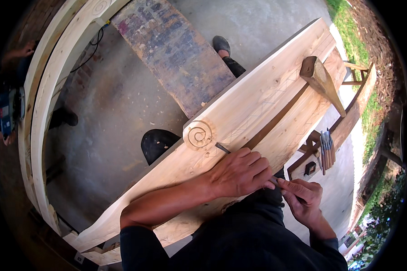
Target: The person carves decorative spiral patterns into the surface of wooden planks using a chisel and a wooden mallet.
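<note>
My left hand (239,171) is closed around a carving chisel (222,147), its forearm lying along a pale wooden board (276,104). The blade points up-left from my fist, its tip beside a carved spiral (197,134) on the board, where faint pencil lines also show. My right hand (303,198) is closed on the handle end of the same chisel, just right of my left hand. A wooden mallet (323,81) lies on its side toward the board's far right end. Several more carving tools (328,149) stand or lie together just beyond the near edge at right.
Curved timber beams (49,90) run down the left, where another person's hand (25,49) and a blue power tool (7,113) show. A paint-stained plank (167,54) crosses the concrete floor. A black stool seat (156,147) and a wooden bench frame (357,99) flank the board.
</note>
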A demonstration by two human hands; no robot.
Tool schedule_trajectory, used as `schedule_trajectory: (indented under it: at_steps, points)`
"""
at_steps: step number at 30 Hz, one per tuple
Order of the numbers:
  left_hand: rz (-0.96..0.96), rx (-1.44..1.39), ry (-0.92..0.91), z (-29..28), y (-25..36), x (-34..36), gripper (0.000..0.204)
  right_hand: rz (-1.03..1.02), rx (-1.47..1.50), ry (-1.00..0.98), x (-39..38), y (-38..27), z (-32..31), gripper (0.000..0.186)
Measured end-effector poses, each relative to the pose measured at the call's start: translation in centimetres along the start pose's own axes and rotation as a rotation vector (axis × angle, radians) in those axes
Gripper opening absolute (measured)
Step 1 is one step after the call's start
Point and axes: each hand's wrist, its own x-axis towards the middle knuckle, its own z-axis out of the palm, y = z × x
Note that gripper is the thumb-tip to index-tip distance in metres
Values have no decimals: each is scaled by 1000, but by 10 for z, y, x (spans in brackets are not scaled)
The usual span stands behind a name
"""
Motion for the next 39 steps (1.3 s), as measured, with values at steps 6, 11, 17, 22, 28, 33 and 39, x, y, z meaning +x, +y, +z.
schedule_trajectory:
  at_steps: [6,11,17,22,28,33,39]
  points:
    - [-13,-4,-5,0,0,1,38,38,27,-24,4,-4,-5,39]
    - [-31,-37,16,0,-1,4,39,73,57,-43,9,-10,-10,37]
    - [-26,-7,45,2,-1,3,38,94,78,-45,9,-9,-8,35]
    - [-46,17,52,3,-2,2,40,77,110,-56,12,-6,-1,34]
    - [-60,11,97,2,-1,3,42,87,61,-42,14,-18,-4,34]
    - [-101,36,80,3,-2,3,42,104,91,-91,24,-10,-3,33]
    - [93,264,137,-2,9,-6,32,-262,-65,-52,12,10,-8,40]
